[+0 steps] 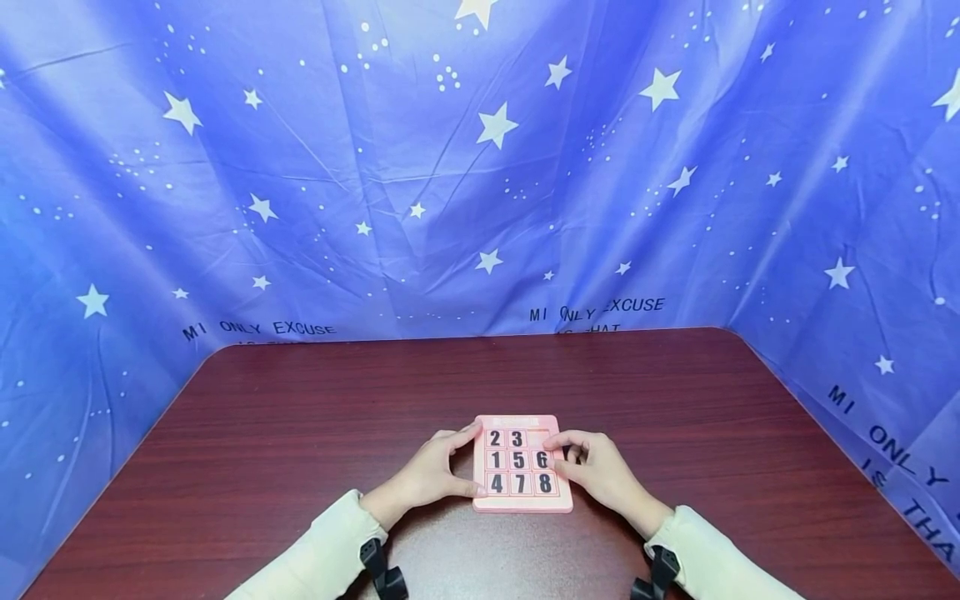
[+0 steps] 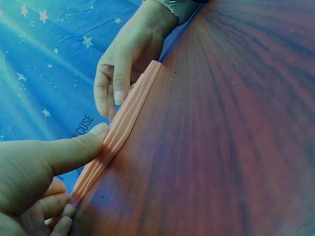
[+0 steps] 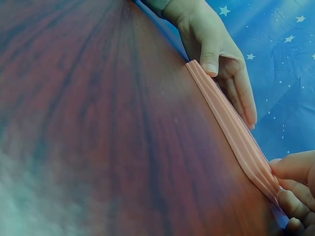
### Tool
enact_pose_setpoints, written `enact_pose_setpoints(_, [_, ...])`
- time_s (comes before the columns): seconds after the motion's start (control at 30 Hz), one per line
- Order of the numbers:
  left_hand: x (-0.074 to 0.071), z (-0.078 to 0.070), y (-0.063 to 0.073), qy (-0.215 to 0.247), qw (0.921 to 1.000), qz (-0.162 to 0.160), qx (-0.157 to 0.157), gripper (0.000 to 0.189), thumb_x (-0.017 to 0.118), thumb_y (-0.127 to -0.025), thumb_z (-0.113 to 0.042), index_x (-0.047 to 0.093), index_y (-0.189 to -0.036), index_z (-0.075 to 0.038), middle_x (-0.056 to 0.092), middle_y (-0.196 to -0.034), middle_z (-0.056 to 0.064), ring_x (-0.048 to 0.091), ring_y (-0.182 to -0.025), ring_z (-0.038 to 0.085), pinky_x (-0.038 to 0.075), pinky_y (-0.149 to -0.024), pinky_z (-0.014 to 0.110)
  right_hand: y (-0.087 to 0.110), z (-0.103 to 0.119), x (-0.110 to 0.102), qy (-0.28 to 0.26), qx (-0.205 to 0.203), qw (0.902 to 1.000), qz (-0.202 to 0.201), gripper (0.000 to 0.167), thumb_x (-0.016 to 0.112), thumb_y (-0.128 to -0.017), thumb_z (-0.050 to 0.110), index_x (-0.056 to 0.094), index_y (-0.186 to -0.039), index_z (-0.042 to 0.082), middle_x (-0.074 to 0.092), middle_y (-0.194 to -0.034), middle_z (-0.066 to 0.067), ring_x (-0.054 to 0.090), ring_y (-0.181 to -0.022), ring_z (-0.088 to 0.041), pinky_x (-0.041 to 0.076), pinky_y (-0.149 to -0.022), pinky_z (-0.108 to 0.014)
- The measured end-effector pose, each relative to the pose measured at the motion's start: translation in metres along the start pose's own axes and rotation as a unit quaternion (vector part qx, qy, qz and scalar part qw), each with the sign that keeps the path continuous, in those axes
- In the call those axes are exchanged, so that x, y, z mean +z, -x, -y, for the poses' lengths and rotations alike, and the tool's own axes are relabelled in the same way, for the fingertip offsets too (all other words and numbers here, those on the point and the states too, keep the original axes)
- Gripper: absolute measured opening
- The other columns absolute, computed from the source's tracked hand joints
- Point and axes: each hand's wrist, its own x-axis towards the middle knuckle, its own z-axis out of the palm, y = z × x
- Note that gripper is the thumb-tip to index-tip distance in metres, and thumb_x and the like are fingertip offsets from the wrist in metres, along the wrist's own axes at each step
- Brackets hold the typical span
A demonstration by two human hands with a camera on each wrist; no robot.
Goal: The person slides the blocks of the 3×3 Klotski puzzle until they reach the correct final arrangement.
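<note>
A pink sliding number puzzle (image 1: 523, 503) lies flat on the table. Its rows read 2, 3 and a gap, then 1, 5, 6, then 4, 7, 8. My left hand (image 1: 426, 473) holds the puzzle's left side, a finger at the upper corner and the thumb (image 2: 81, 150) near the lower one. On the other side my right hand (image 1: 603, 471) reaches over the right edge. Its index fingertip is beside the gap at the upper right, and its thumb touches the 6 tile (image 1: 542, 459). In the wrist views the puzzle's ridged side (image 3: 229, 125) shows, and its number face is hidden.
The dark red wooden table (image 1: 300, 400) extends around the puzzle. Behind it and at both sides hangs a blue cloth (image 1: 420, 158) with white stars and printed words. Black camera mounts (image 1: 382, 571) sit on both wrists, over pale sleeves (image 1: 318, 546).
</note>
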Motion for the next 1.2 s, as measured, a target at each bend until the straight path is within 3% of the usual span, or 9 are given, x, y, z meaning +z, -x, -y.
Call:
enact_pose_setpoints(0.2, [0.0,0.0,0.0,-0.004,1.0,0.001,-0.002,0.093,0.087,-0.063,-0.025,0.041,-0.141,-0.001,0.047,-0.14,0.015,0.045,-0.119,0.031,0.034,-0.101,0.048,-0.001,0.0,0.002,0.005,0.007,0.9999,-0.013,0.017,0.069,-0.076,-0.007,0.068,-0.093,-0.006,0.046,-0.058,0.0,0.039,-0.051,-0.003,0.03,-0.047,-0.015])
enact_pose_setpoints(0.43, [-0.001,0.0,-0.001,-0.002,1.0,0.002,0.002,0.093,0.086,-0.063,-0.025,0.041,-0.141,-0.001,0.046,-0.141,0.014,0.045,-0.118,0.031,0.035,-0.101,0.047,-0.016,-0.033,0.015,-0.001,0.034,0.9981,-0.051,0.016,0.074,-0.076,0.003,0.072,-0.092,0.004,0.048,-0.058,0.002,0.039,-0.052,-0.003,0.03,-0.047,-0.017])
enact_pose_setpoints(0.57, [-0.001,-0.001,-0.002,0.006,1.0,0.006,0.003,0.093,0.086,-0.063,-0.025,0.041,-0.141,-0.001,0.046,-0.141,0.014,0.045,-0.119,0.031,0.034,-0.101,0.047,-0.025,-0.041,0.02,-0.003,0.026,0.9972,-0.07,0.013,0.076,-0.076,0.008,0.073,-0.089,0.01,0.059,-0.067,0.002,0.047,-0.062,-0.006,0.038,-0.057,-0.019])
enact_pose_setpoints(0.8, [-0.001,-0.003,-0.002,0.01,0.9999,0.007,0.0,0.093,0.086,-0.063,-0.025,0.041,-0.14,-0.001,0.048,-0.138,0.016,0.045,-0.119,0.03,0.034,-0.101,0.046,-0.035,-0.04,0.028,0.007,0.041,0.9955,-0.085,0.014,0.078,-0.074,0.013,0.075,-0.088,0.016,0.067,-0.085,0.001,0.045,-0.079,-0.015,0.038,-0.068,-0.026])
enact_pose_setpoints(0.97, [-0.002,-0.004,-0.001,0.009,0.9999,0.006,-0.001,0.093,0.087,-0.063,-0.027,0.041,-0.14,-0.001,0.046,-0.142,0.014,0.045,-0.119,0.031,0.034,-0.101,0.047,-0.039,-0.037,0.033,0.01,0.061,0.9947,-0.081,0.017,0.079,-0.073,0.014,0.075,-0.089,0.016,0.06,-0.086,-0.002,0.044,-0.082,-0.015,0.039,-0.07,-0.025])
enact_pose_setpoints(1.2, [-0.002,-0.003,0.001,0.0,1.0,0.005,-0.002,0.093,0.086,-0.064,-0.028,0.041,-0.141,-0.002,0.047,-0.141,0.014,0.045,-0.119,0.031,0.035,-0.1,0.046,-0.041,-0.033,0.039,0.022,0.058,0.9939,-0.091,0.017,0.079,-0.071,0.008,0.074,-0.086,0.016,0.059,-0.086,-0.001,0.043,-0.082,-0.014,0.039,-0.071,-0.026])
